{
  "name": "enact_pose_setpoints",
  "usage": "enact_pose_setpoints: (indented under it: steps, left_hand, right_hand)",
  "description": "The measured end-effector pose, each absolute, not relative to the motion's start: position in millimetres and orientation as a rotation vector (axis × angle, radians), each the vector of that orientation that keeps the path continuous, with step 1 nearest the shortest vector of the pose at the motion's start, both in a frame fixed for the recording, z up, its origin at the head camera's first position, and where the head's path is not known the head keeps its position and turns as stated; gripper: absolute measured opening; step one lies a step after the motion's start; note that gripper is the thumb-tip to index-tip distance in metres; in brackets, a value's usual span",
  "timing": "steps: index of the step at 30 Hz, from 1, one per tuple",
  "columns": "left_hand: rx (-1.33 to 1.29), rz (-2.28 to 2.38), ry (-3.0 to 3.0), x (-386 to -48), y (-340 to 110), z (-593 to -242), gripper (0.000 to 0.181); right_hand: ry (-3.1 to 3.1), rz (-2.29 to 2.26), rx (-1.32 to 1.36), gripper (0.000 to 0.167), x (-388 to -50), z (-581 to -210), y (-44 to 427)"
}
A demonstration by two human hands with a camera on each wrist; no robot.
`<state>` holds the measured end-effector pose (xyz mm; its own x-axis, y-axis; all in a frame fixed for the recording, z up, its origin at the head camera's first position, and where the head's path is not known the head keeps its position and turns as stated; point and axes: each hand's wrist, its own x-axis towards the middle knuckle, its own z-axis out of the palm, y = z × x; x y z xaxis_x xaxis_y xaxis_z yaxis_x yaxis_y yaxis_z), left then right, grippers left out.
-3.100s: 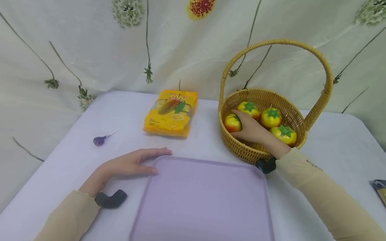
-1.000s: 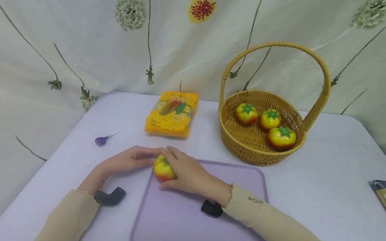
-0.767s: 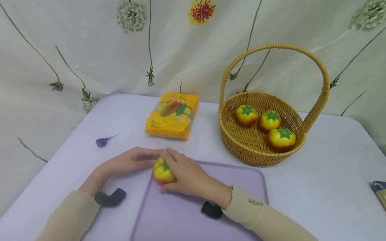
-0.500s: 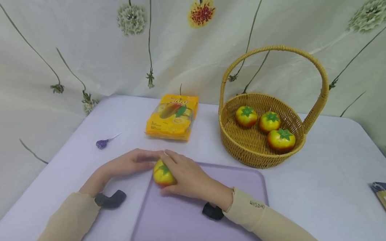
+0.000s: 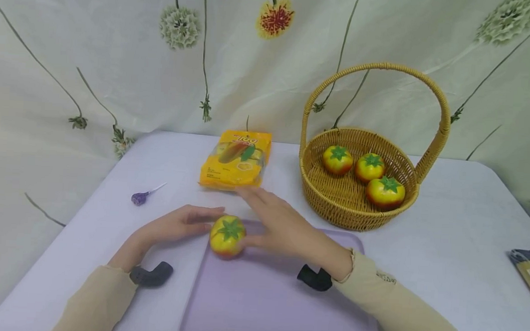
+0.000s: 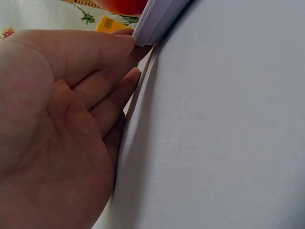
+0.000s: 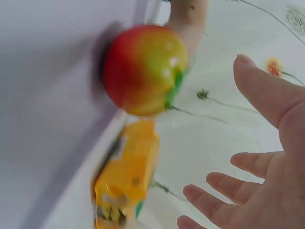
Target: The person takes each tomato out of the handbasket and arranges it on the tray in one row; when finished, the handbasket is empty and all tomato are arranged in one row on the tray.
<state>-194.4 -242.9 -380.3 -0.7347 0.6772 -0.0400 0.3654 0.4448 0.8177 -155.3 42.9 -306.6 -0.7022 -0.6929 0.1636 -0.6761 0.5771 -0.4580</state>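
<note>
Apparently one fruit (image 5: 226, 238) had its place settled; it sat upright, leaf upward, on the tray (image 5: 280, 301), tucked into the far left corner, and nothing gripped it; that much of the work looked done. Beside it, the right hand (image 5: 284, 229) held nothing; its fingers were spread and extended, the thumb very near the fruit in the head view, though the right wrist view showed a gap between the two. Meanwhile the left hand (image 5: 178, 224) reached around that same corner, fingers fairly straight, the thumb against the rim; it seemed to steady the tray rather than grasp it, though the head view alone could not settle how firmly it pressed.

As for what was left, three more fruits (image 5: 337, 160) lay in the basket (image 5: 354, 219), off to the right beyond the tray; if they belonged to the same work, their share was not yet done, and the job stood nearer its start than its finish. The bag (image 5: 235, 161) lay behind the tray and the lollipop (image 5: 140, 198) to its left, both on the table (image 5: 460, 220); neither hand held either one, and whether they had any part remained unclear.
</note>
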Motion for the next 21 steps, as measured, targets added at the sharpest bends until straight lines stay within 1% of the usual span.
enact_pose_setpoints:
  steps: [6,12,21]
  left_hand:
    - [0.873,1.169,2.357,-194.6,-243.0,-379.0,0.039]
    - [0.866,1.166,2.352,-195.6,-242.9,-381.1,0.039]
    - [0.859,1.172,2.346,-194.1,-242.1,-378.9,0.039]
  right_hand:
    - [2.819,-0.847,-1.109,0.088,-168.1,-286.0,79.7]
    - [2.867,-0.965,-1.013,0.085,-182.4,-270.4,127.4]
    - [2.91,-1.136,-0.677,0.082,-199.5,-263.5,204.7]
